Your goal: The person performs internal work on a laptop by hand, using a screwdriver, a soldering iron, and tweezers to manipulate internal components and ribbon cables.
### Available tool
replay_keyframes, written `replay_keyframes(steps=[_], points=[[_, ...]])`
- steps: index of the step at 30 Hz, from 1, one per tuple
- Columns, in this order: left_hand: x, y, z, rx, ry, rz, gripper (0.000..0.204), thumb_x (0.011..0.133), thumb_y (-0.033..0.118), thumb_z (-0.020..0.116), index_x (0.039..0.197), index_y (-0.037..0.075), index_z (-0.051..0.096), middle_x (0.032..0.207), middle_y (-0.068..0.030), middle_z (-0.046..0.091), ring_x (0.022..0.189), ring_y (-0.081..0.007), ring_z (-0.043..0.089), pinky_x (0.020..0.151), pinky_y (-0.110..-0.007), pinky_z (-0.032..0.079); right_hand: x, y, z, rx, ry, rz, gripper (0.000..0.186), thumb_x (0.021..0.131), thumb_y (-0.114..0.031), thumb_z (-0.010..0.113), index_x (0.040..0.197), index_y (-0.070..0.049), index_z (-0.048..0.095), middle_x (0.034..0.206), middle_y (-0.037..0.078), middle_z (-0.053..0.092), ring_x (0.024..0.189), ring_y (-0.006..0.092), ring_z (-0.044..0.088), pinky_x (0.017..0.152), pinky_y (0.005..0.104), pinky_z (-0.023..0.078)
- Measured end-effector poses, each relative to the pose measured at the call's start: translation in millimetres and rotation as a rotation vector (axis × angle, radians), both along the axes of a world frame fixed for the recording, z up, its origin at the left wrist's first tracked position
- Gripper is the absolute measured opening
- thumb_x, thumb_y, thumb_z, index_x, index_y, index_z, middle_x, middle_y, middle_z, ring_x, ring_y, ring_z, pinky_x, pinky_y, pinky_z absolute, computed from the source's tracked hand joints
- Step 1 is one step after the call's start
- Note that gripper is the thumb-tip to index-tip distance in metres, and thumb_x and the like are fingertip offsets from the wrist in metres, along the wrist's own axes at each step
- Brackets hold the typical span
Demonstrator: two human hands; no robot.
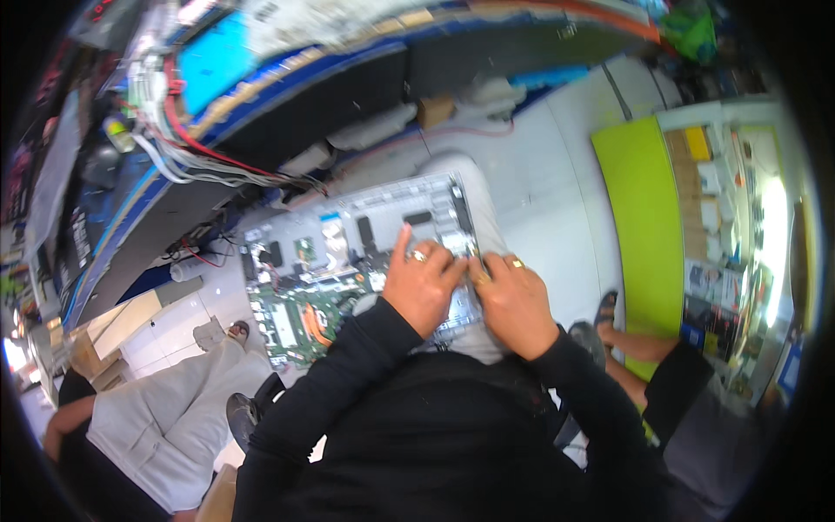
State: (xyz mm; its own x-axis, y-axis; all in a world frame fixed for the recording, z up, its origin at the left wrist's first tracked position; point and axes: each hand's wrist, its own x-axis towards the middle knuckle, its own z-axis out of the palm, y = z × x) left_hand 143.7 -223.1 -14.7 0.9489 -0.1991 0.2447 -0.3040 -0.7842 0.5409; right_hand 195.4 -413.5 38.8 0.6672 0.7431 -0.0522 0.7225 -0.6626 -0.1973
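An opened-up laptop base (387, 207) lies tilted across my lap, its grey inner shell and circuitry bare. A green circuit board (287, 341) with a copper-coloured pipe (316, 326) fills its near left part. Over the base's right side, my left hand (422, 285) has its little finger stretched out and its other fingers curled toward the edge. Right beside it, my right hand (515, 297) pinches at that same right edge. The fingertips of both hands nearly meet there. Whatever lies between them is hidden and blurred.
Ahead stands a cluttered workbench (326, 52) with dangling cables (187, 165). A lime-green panel (639, 235) and shelves are to the right. One person's light trousers (174, 418) show at the lower left; another person's leg (639, 348) is at the right.
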Motion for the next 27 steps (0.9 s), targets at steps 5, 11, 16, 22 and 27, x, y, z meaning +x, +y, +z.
replay_keyframes(steps=[5, 11, 16, 22, 27], points=[[-19, 26, 10, 0.014, 0.071, -0.045, 0.030, 0.091, 0.017, 0.076, 0.120, 0.008, 0.076, 0.116, -0.0088, 0.068, 0.127, -0.0318, 0.062, 0.120, -0.066, 0.034, 16, -2, 14, 0.159, 0.074, -0.127, 0.025, 0.089, -0.007, 0.070, 0.114, -0.004, 0.074, 0.108, 0.012, 0.072, 0.094, 0.0332, 0.070, 0.076, 0.0424, 0.058], [-51, 71, 20, 0.172, 0.150, -0.030, 0.031, 0.094, 0.020, 0.075, 0.123, 0.008, 0.074, 0.135, -0.0126, 0.067, 0.138, -0.0351, 0.056, 0.120, -0.063, 0.035, 66, 40, 59, 0.413, 0.051, -0.077, 0.013, 0.094, -0.008, 0.076, 0.106, -0.003, 0.074, 0.101, 0.013, 0.073, 0.090, 0.0358, 0.070, 0.077, 0.0439, 0.057], [-62, 73, 9, 0.123, 0.116, -0.018, 0.034, 0.097, 0.024, 0.072, 0.128, 0.009, 0.073, 0.142, -0.0146, 0.065, 0.141, -0.0354, 0.055, 0.122, -0.064, 0.034, 127, 119, 104, 0.544, -0.023, 0.093, 0.008, 0.093, -0.007, 0.076, 0.100, -0.004, 0.073, 0.096, 0.013, 0.073, 0.087, 0.0348, 0.070, 0.077, 0.0437, 0.055], [-63, 82, 9, 0.137, 0.117, -0.056, 0.037, 0.098, 0.025, 0.071, 0.131, 0.010, 0.072, 0.146, -0.0151, 0.064, 0.143, -0.0350, 0.055, 0.123, -0.066, 0.033, 212, 202, 158, 0.642, -0.161, 0.148, 0.009, 0.094, -0.010, 0.076, 0.095, 0.000, 0.076, 0.086, 0.017, 0.074, 0.080, 0.0342, 0.074, 0.074, 0.0421, 0.057], [-62, 86, 8, 0.131, 0.125, -0.070, 0.037, 0.098, 0.026, 0.070, 0.132, 0.010, 0.072, 0.146, -0.0143, 0.064, 0.142, -0.0334, 0.055, 0.123, -0.066, 0.032, 290, 248, 176, 0.521, -0.250, 0.072, 0.016, 0.093, -0.017, 0.076, 0.100, -0.003, 0.078, 0.092, 0.017, 0.078, 0.088, 0.0346, 0.076, 0.080, 0.0418, 0.058]])
